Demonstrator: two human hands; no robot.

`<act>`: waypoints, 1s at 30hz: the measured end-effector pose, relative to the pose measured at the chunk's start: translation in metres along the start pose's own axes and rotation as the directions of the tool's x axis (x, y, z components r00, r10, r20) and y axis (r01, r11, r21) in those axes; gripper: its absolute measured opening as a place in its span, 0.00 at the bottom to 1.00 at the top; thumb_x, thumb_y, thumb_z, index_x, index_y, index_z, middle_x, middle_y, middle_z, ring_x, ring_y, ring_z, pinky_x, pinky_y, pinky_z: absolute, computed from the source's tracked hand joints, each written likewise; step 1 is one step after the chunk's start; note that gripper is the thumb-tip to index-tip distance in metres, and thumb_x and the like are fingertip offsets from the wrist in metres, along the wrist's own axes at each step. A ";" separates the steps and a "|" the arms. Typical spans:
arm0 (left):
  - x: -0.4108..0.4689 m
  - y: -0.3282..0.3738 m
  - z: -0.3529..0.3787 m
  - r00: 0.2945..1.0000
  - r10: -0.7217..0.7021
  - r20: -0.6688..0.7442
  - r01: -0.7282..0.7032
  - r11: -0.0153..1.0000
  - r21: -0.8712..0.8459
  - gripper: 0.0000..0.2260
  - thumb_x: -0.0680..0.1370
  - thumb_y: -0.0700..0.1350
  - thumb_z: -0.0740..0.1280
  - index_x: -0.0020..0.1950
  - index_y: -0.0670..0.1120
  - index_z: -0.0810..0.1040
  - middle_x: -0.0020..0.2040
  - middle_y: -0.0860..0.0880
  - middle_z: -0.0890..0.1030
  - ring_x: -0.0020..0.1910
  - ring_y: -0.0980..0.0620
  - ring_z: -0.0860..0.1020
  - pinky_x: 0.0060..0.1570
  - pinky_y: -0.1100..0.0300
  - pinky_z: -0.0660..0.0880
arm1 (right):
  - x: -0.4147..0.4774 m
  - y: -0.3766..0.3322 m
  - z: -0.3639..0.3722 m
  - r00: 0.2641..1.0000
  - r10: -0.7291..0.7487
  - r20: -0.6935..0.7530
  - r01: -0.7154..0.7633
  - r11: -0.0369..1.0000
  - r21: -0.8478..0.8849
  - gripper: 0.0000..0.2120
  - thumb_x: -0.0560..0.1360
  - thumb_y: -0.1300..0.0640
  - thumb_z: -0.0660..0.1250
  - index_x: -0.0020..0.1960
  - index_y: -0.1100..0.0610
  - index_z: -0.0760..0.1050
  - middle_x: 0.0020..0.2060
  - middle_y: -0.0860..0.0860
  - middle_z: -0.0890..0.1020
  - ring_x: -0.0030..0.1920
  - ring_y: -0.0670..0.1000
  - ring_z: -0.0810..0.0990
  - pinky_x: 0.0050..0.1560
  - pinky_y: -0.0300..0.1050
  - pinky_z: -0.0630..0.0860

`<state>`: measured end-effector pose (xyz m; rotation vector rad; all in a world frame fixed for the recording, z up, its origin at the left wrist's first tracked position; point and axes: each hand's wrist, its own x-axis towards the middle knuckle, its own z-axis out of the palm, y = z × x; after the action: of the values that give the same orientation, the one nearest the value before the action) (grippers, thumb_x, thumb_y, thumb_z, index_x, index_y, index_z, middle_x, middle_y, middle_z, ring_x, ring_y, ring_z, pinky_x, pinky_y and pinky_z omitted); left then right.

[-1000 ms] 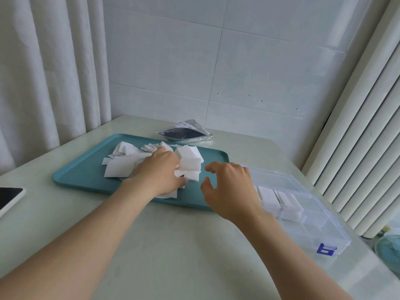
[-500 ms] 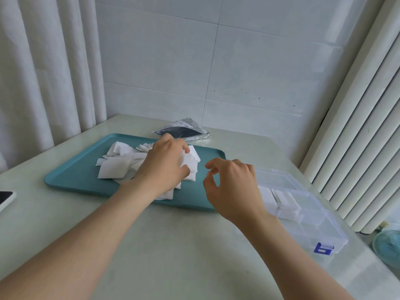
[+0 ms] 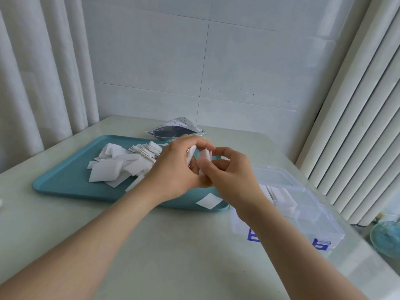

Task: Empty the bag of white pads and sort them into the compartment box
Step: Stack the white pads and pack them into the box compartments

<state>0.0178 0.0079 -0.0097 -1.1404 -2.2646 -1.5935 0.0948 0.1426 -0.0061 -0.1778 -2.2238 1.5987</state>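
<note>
A pile of white pads (image 3: 121,165) lies spread on a teal tray (image 3: 65,180). Above the tray's right part, my left hand (image 3: 175,172) grips a small stack of pads (image 3: 191,153). My right hand (image 3: 229,176) meets it and pinches a second small stack of pads (image 3: 204,154) between thumb and fingers. One loose pad (image 3: 208,201) lies at the tray's near right corner. The clear compartment box (image 3: 303,208) stands to the right, with white pads in a middle compartment. The emptied silver bag (image 3: 175,131) lies behind the tray.
A pale green table (image 3: 173,245) carries everything. White curtains hang at the left and a ribbed white radiator (image 3: 357,126) stands at the right. A small fan (image 3: 387,237) sits low at the right edge. The box has blue latches (image 3: 321,243) on its near side.
My left hand lifted from the pile with pads in its grip. My right hand moved left and up to meet it and now pinches pads. A loose pad appeared at the tray's near right corner.
</note>
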 end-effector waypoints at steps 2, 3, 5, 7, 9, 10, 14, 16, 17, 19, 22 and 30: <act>-0.001 0.002 -0.002 0.993 -0.052 0.104 0.066 0.989 -0.130 0.28 0.64 0.43 0.86 0.59 0.58 0.82 0.54 0.56 0.82 0.37 0.50 0.79 0.43 0.53 0.82 | 0.001 0.003 0.000 0.999 0.001 -0.052 -0.001 1.000 0.010 0.07 0.81 0.52 0.68 0.58 0.50 0.77 0.40 0.49 0.88 0.43 0.52 0.88 0.49 0.57 0.85; -0.002 0.002 -0.003 0.989 -0.074 0.132 0.095 0.983 -0.160 0.27 0.66 0.41 0.85 0.61 0.58 0.82 0.53 0.57 0.82 0.35 0.51 0.77 0.40 0.57 0.80 | 0.002 0.004 -0.001 0.997 0.003 -0.083 -0.002 1.000 0.011 0.05 0.82 0.53 0.67 0.58 0.49 0.77 0.39 0.50 0.88 0.43 0.53 0.88 0.50 0.59 0.84; -0.001 -0.001 -0.002 0.985 -0.151 0.088 0.162 0.976 -0.147 0.23 0.72 0.38 0.79 0.62 0.58 0.81 0.54 0.56 0.80 0.32 0.52 0.76 0.37 0.61 0.75 | 0.005 0.005 -0.003 0.991 0.023 -0.135 -0.018 0.999 0.035 0.06 0.83 0.57 0.65 0.58 0.50 0.76 0.40 0.51 0.88 0.43 0.52 0.87 0.50 0.56 0.84; 0.005 -0.004 0.000 0.950 -0.312 -0.010 0.296 0.909 -0.293 0.16 0.78 0.36 0.69 0.62 0.51 0.81 0.53 0.49 0.78 0.30 0.50 0.73 0.35 0.58 0.73 | 0.006 0.003 -0.005 0.987 0.048 -0.156 -0.037 0.997 0.068 0.06 0.84 0.58 0.64 0.60 0.53 0.75 0.41 0.52 0.87 0.38 0.49 0.84 0.41 0.47 0.81; 0.010 -0.004 0.002 0.880 -0.476 0.004 0.405 0.745 -0.531 0.11 0.81 0.36 0.62 0.60 0.41 0.80 0.51 0.43 0.75 0.30 0.50 0.70 0.34 0.56 0.71 | 0.006 0.001 -0.005 0.987 0.040 -0.155 -0.028 0.996 0.081 0.06 0.84 0.59 0.63 0.59 0.53 0.77 0.40 0.52 0.87 0.34 0.46 0.81 0.35 0.40 0.77; 0.011 -0.002 0.002 0.852 -0.523 0.035 0.436 0.671 -0.600 0.11 0.82 0.37 0.61 0.59 0.38 0.81 0.50 0.42 0.75 0.31 0.50 0.70 0.33 0.56 0.71 | 0.007 0.002 -0.005 0.989 0.024 -0.149 -0.009 0.995 0.100 0.06 0.84 0.60 0.64 0.57 0.54 0.78 0.40 0.52 0.87 0.35 0.46 0.82 0.37 0.40 0.78; 0.006 0.003 0.008 0.816 -0.543 0.200 0.504 0.498 -0.705 0.16 0.80 0.43 0.57 0.56 0.39 0.83 0.48 0.42 0.80 0.43 0.47 0.76 0.40 0.55 0.72 | 0.006 0.002 0.000 0.987 -0.011 -0.159 0.043 0.979 0.199 0.05 0.80 0.62 0.70 0.54 0.57 0.83 0.45 0.54 0.88 0.46 0.53 0.86 0.50 0.48 0.83; 0.003 0.007 0.012 0.818 -0.508 0.270 0.507 0.417 -0.754 0.16 0.83 0.46 0.56 0.57 0.43 0.82 0.50 0.43 0.82 0.46 0.46 0.78 0.48 0.52 0.74 | 0.003 0.000 0.001 0.988 0.004 -0.153 0.030 0.976 0.217 0.06 0.79 0.62 0.72 0.55 0.56 0.82 0.41 0.53 0.88 0.41 0.49 0.85 0.44 0.43 0.82; 0.002 0.008 0.014 0.822 -0.475 0.316 0.511 0.366 -0.778 0.18 0.85 0.49 0.55 0.60 0.44 0.81 0.53 0.43 0.83 0.49 0.46 0.79 0.51 0.52 0.75 | 0.001 -0.002 0.001 0.989 0.005 -0.149 0.028 0.974 0.223 0.07 0.79 0.62 0.72 0.56 0.56 0.81 0.39 0.52 0.88 0.38 0.47 0.84 0.40 0.40 0.80; 0.001 0.009 0.017 0.821 -0.401 0.406 0.531 0.276 -0.801 0.25 0.87 0.59 0.52 0.65 0.42 0.80 0.57 0.42 0.84 0.51 0.47 0.81 0.50 0.53 0.80 | -0.002 -0.004 0.002 0.989 -0.004 -0.145 0.037 0.973 0.227 0.08 0.78 0.64 0.72 0.56 0.56 0.81 0.38 0.52 0.87 0.37 0.49 0.85 0.37 0.42 0.82; -0.001 0.009 0.015 0.827 -0.295 0.478 0.558 0.333 -0.760 0.35 0.82 0.69 0.50 0.63 0.44 0.83 0.61 0.39 0.82 0.56 0.47 0.80 0.54 0.55 0.83 | -0.001 -0.001 0.003 0.985 -0.057 -0.160 0.067 0.996 0.058 0.07 0.77 0.61 0.73 0.53 0.53 0.82 0.39 0.49 0.87 0.42 0.50 0.87 0.43 0.52 0.86; -0.001 0.001 0.003 0.797 -0.424 0.429 0.600 0.485 -0.636 0.14 0.81 0.38 0.66 0.67 0.39 0.78 0.47 0.44 0.83 0.39 0.49 0.81 0.37 0.60 0.78 | -0.007 0.000 0.002 0.948 -0.289 0.134 0.318 0.849 -0.422 0.37 0.64 0.46 0.65 0.73 0.36 0.65 0.63 0.30 0.71 0.67 0.34 0.63 0.69 0.43 0.63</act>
<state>0.0203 0.0104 -0.0108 -0.7529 -2.2250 -3.0125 0.1007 0.1387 -0.0078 0.1066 -2.4866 0.9339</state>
